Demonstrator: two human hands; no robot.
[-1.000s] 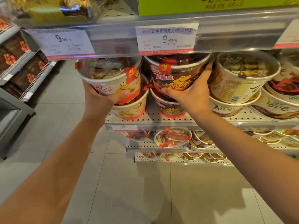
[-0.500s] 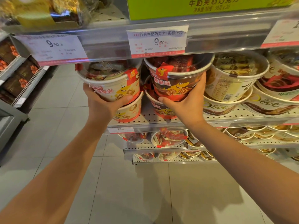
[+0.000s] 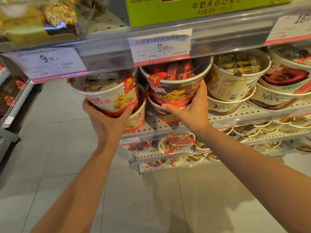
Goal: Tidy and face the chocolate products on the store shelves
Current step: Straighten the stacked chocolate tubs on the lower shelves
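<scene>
Two bare forearms reach up from the lower corners toward the shelf (image 3: 168,126). The left hand (image 3: 107,120) cups a white tub (image 3: 107,95) from below, thumb curled up its right side, fingers wrapped behind; the grip is closed round the tub's base. This tub sits tilted toward the viewer, at the shelf's left end, and overlaps a second white tub (image 3: 136,120) standing on the shelf beneath it. The right hand (image 3: 191,111) holds a dark tub (image 3: 175,88) just beside the first, thumb under its lower edge, fingers curved up its right side; that grip too is clamped on the tub. The dark tub rests stacked on another dark tub (image 3: 166,115). Both upper tubs have clear lids, and red wrappers show under the dark tub's lid.

To the right, touching the right hand's fingers, a cream tub (image 3: 234,78) lies stacked on a Dove tub (image 3: 223,106), its barcode side facing out. More Dove tubs (image 3: 279,96) follow further right. Lower shelves carry more tubs (image 3: 175,142), seen from above. Price tags (image 3: 161,46) hang on the rail above the held tubs. On the top shelf stands a green box (image 3: 202,9), with gold-wrapped packs (image 3: 42,19) to its left.
</scene>
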